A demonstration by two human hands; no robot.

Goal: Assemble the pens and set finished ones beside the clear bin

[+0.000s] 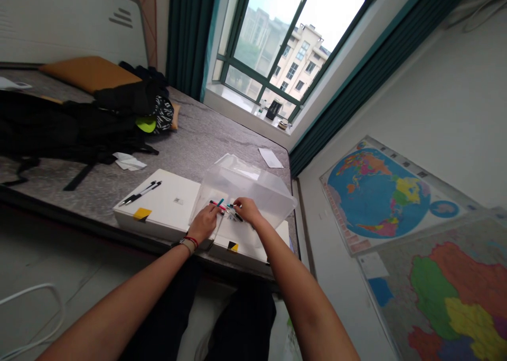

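At nine o'clock on the grey bed (206, 133) lies a heap of black bags and clothing (79, 123), with an orange cushion (89, 73) behind it towards ten o'clock and a crumpled white paper (129, 162) just at its near edge. Closer in, a white flat box (170, 207) rests on the bed's edge; two dark pens (141, 193) lie on its lid and a yellow-and-black sticker (142, 213) sits at its near corner.

The left hand (205, 222), a red band at the wrist, rests at the box's right end, fingers curled on a bunch of coloured pens (222, 206). The right hand (247, 210), just beside it at three o'clock, pinches the same bunch from the other side. Both hands sit at the near wall of a clear plastic bin (253, 189), lying tilted on the bed.

A white slip (271, 158) lies at one o'clock near the bed's far corner. Two wall maps (380, 197) hang at three o'clock.
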